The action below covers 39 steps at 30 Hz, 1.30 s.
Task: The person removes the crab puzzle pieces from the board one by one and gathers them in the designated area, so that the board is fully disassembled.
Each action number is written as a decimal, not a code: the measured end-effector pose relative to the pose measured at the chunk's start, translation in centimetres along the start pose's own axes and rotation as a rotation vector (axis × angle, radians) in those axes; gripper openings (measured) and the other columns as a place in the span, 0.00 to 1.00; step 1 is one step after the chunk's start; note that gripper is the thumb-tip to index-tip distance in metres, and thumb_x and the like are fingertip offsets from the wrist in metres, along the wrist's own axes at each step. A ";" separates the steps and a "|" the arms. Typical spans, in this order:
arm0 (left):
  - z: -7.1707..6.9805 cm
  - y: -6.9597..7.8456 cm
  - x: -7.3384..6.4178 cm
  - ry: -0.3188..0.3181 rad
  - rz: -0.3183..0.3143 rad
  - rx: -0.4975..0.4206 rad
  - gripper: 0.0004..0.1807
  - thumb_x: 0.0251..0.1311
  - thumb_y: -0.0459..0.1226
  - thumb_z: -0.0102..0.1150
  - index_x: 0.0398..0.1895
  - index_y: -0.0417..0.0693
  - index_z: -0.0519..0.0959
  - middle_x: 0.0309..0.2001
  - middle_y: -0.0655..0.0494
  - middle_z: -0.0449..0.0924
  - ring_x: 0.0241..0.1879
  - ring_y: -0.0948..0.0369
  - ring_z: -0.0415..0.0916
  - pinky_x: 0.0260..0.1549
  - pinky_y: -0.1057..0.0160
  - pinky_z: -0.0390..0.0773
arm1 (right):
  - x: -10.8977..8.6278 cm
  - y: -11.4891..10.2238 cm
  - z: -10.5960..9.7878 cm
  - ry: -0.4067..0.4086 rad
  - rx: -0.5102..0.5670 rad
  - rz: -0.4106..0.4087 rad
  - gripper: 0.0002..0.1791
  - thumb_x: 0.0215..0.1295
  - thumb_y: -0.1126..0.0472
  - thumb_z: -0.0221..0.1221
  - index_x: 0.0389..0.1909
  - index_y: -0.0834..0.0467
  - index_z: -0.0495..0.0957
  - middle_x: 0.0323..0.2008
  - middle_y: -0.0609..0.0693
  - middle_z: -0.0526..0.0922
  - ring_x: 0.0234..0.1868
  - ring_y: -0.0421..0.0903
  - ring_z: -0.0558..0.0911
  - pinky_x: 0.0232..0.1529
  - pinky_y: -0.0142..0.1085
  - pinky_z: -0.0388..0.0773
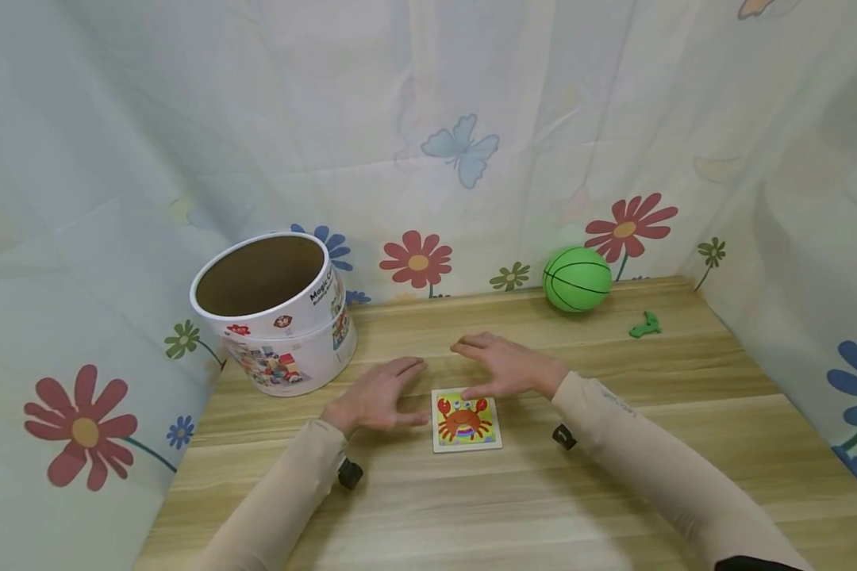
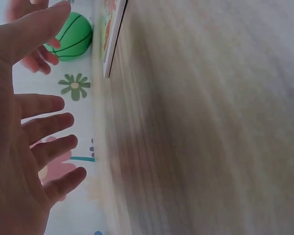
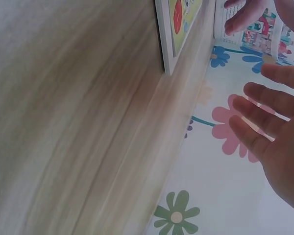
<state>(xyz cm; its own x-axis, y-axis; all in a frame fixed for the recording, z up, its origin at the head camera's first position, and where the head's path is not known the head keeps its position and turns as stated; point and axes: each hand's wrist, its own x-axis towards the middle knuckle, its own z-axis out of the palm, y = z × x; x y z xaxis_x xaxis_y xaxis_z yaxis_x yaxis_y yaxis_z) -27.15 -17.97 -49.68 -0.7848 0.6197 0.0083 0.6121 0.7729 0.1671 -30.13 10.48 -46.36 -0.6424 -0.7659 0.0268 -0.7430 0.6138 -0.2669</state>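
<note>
Hovering hands: both are up over the wooden table (image 1: 471,515), with no thing in them.
Left hand: the left hand (image 1: 377,396) is just beside the crab board (image 1: 466,424), between nine and ten o'clock from it. Its fingers are spread and softly bent, and they grip nothing.
Right hand: the right hand (image 1: 509,367) is at one o'clock from the board. Its fingers are loose and apart too, with nothing in them. Seen from the head, its thumb covers a bit of the top edge, but the right wrist view shows the hand up off the board.
Board's spot: flat on the table, face up, near the space between the hands. The crab is the right way up for the person, maybe so it is easy to look at. A hand on each side probably leaves most of the crab in sight.
Crab picture: a red-orange crab with claws held high, two eyes and a rainbow stripe on its tummy. Behind it is yellow, and a pale edge goes around the square.
Big bucket: a white bucket (image 1: 296,361) with no lid on, at ten o'clock. I can't see what is inside.
Ball: a green ball (image 1: 577,279) at one o'clock, by the flowery cloth (image 1: 357,182), which may stop it rolling off.
Little toy: a small green toy (image 1: 645,326) at two o'clock, lying down.
</note>
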 end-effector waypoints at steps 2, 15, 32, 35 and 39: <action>0.1 0.1 -0.1 -0.009 0.000 -0.002 0.53 0.51 0.69 0.56 0.74 0.48 0.59 0.74 0.49 0.57 0.73 0.51 0.55 0.69 0.45 0.60 | 0.1 -0.1 0.2 0.001 0.007 -0.009 0.46 0.58 0.34 0.60 0.73 0.52 0.61 0.71 0.57 0.64 0.71 0.55 0.64 0.70 0.51 0.62; 0.9 0.6 -0.2 -0.011 0.054 -0.026 0.54 0.50 0.67 0.60 0.73 0.44 0.61 0.73 0.47 0.59 0.72 0.50 0.56 0.67 0.44 0.61 | 1.0 -0.8 1.5 -0.042 0.013 -0.031 0.39 0.59 0.39 0.63 0.66 0.58 0.70 0.65 0.58 0.71 0.66 0.53 0.69 0.67 0.46 0.67; 1.8 1.0 -0.5 -0.029 0.084 -0.011 0.54 0.49 0.67 0.60 0.72 0.43 0.62 0.72 0.45 0.61 0.71 0.48 0.59 0.69 0.47 0.61 | 2.0 -1.8 2.6 -0.089 -0.005 -0.065 0.28 0.64 0.48 0.62 0.59 0.60 0.76 0.55 0.52 0.79 0.57 0.48 0.75 0.62 0.42 0.73; 1.9 1.1 -0.6 -0.030 0.091 -0.002 0.55 0.48 0.69 0.59 0.72 0.42 0.62 0.71 0.45 0.61 0.70 0.49 0.60 0.69 0.49 0.61 | 2.1 -2.1 2.8 -0.092 -0.001 -0.063 0.26 0.64 0.50 0.62 0.58 0.61 0.77 0.53 0.53 0.79 0.54 0.47 0.75 0.60 0.41 0.74; 2.0 1.3 -0.7 -0.038 0.090 0.001 0.56 0.48 0.70 0.58 0.72 0.41 0.62 0.72 0.45 0.61 0.71 0.50 0.59 0.69 0.51 0.60 | 2.3 -2.4 3.0 -0.103 0.000 -0.043 0.25 0.64 0.51 0.62 0.58 0.61 0.77 0.54 0.53 0.80 0.55 0.48 0.75 0.61 0.41 0.73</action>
<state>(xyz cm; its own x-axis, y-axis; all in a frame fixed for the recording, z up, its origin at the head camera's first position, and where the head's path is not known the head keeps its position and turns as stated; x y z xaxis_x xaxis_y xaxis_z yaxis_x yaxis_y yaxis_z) -25.63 -17.10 -51.46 -0.7226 0.6912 -0.0139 0.6799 0.7142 0.1663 -29.24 6.64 -48.57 -0.5871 -0.8072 -0.0608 -0.7694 0.5798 -0.2680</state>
